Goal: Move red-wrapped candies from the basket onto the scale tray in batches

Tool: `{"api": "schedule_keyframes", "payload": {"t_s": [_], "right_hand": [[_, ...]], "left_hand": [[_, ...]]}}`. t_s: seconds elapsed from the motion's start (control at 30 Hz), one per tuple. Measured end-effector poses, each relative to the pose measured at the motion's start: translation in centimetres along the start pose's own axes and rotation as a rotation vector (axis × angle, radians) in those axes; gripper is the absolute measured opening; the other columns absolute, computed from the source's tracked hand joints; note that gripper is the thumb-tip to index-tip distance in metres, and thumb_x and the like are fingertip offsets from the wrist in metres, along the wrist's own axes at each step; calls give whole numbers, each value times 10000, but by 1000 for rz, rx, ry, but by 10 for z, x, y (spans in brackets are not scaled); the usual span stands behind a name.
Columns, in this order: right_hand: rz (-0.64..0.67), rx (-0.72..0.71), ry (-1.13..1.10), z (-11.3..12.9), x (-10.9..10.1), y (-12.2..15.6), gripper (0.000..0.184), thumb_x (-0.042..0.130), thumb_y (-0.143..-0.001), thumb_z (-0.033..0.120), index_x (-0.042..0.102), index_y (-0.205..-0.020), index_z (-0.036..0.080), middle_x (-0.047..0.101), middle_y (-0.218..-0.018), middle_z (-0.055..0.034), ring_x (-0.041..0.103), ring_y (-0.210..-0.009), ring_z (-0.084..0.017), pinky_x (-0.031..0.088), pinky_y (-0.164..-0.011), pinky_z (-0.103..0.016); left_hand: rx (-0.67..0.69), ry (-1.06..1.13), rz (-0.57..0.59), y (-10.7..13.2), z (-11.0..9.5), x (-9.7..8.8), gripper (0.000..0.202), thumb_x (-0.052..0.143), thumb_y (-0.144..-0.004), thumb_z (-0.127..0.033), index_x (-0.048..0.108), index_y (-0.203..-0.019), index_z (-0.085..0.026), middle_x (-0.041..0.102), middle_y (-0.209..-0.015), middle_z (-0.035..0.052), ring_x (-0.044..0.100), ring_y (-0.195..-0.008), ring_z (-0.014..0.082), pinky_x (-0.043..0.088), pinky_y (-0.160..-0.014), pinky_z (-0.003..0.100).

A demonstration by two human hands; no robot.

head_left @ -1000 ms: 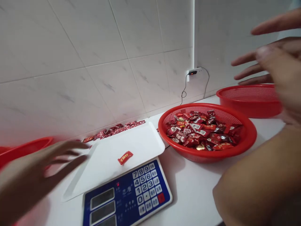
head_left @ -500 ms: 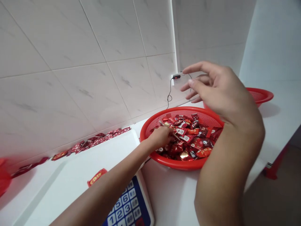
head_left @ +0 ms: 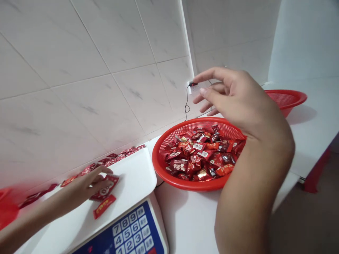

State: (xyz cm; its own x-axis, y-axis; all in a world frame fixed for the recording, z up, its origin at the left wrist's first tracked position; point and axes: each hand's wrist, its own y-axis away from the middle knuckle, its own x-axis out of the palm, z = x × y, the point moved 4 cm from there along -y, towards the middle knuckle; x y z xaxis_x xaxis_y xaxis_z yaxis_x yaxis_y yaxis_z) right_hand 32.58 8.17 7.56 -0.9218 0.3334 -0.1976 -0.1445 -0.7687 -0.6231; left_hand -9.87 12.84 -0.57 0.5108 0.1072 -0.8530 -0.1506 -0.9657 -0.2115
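Observation:
My left hand [head_left: 95, 180] is closed on a dark red wrapped candy [head_left: 109, 186], just over the white pan [head_left: 139, 171] of a scale. Right by it, a brighter red candy packet [head_left: 104, 207] with yellow lettering lies on the pan. My right hand [head_left: 235, 94] is raised with its fingers apart, and nothing is in it. Below and to the left of that hand stands a red mesh basket [head_left: 158, 168] filled with wrapped candies [head_left: 196, 160]; my right forearm hides its right side.
The scale's blue keypad [head_left: 131, 231] faces me. A row of red packets [head_left: 116, 157] lies between the pan and the tiled wall. Another red basket [head_left: 291, 102] is behind my right arm. A black cord [head_left: 186, 100] hangs from a wall socket. Something red [head_left: 7, 208] is at far left.
My left hand has left the candies in the basket and moved left to the scale pan, with a wrapped candy in it. My right hand stays raised.

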Motion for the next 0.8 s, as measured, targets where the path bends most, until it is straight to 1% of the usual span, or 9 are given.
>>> {"api": "schedule_keyframes", "payload": {"t_s": [0.1,0.17,0.2,0.33,0.43,0.5,0.57,0.7,0.8], "right_hand": [[-43,0,-6,2,-12,7,185,548,-955,210,639,-1114,239,718,-886,-32,689,-778,-193,531,-637,-291],[-140,-29,-20,8,-23,14,195,544,-955,182,646,-1114,229,721,-871,-28,687,-743,-168,528,-601,-262],[-209,-54,-26,12,-29,18,208,540,-955,170,649,-1121,229,722,-862,-21,684,-710,-153,526,-581,-249],[-462,-101,-34,21,-40,29,221,551,-947,164,660,-1124,240,723,-827,9,653,-595,-126,526,-517,-240],[-548,-139,-60,21,-35,25,231,521,-945,130,659,-1100,231,719,-818,7,651,-615,-125,510,-492,-228],[-510,-116,-80,16,-29,18,225,520,-937,128,652,-1093,224,715,-812,6,641,-607,-121,486,-473,-219],[-422,-40,-88,8,-23,9,196,528,-936,150,645,-1074,224,710,-803,5,636,-591,-125,488,-491,-229],[-319,33,-89,-3,-17,-2,177,505,-954,173,622,-1066,243,702,-809,15,652,-616,-128,507,-551,-239],[-294,42,-90,-7,-17,-5,166,508,-956,188,616,-1069,246,700,-805,27,647,-622,-116,497,-537,-217]], "left_hand": [[26,-166,-125,-8,-21,-11,391,698,-536,-587,649,-797,-300,726,-815,70,708,-760,333,598,-597,431],[92,-194,-254,-20,-63,-10,408,633,-607,-631,639,-848,-302,722,-883,67,702,-821,323,595,-672,431],[100,-139,-215,-28,-86,-1,403,581,-674,-632,631,-889,-294,720,-874,63,703,-791,296,594,-676,414],[436,-99,27,-59,-194,73,273,506,-859,-442,658,-974,-245,718,-994,55,678,-904,235,562,-813,371],[639,-262,332,-77,-245,141,367,561,-812,-136,642,-1156,-236,658,-1238,62,617,-1100,229,490,-941,355],[654,-385,472,-84,-253,170,365,577,-787,-71,673,-1105,-223,686,-1168,68,627,-1053,239,486,-898,345],[616,-447,515,-88,-246,181,242,580,-777,-57,706,-935,-192,720,-972,73,648,-890,234,486,-783,330],[507,-472,513,-88,-213,172,165,566,-743,-47,648,-662,-164,673,-692,52,584,-616,185,414,-582,285],[429,-442,447,-99,-206,165,160,542,-804,-93,681,-780,-171,701,-777,57,616,-682,191,425,-599,274]]}}
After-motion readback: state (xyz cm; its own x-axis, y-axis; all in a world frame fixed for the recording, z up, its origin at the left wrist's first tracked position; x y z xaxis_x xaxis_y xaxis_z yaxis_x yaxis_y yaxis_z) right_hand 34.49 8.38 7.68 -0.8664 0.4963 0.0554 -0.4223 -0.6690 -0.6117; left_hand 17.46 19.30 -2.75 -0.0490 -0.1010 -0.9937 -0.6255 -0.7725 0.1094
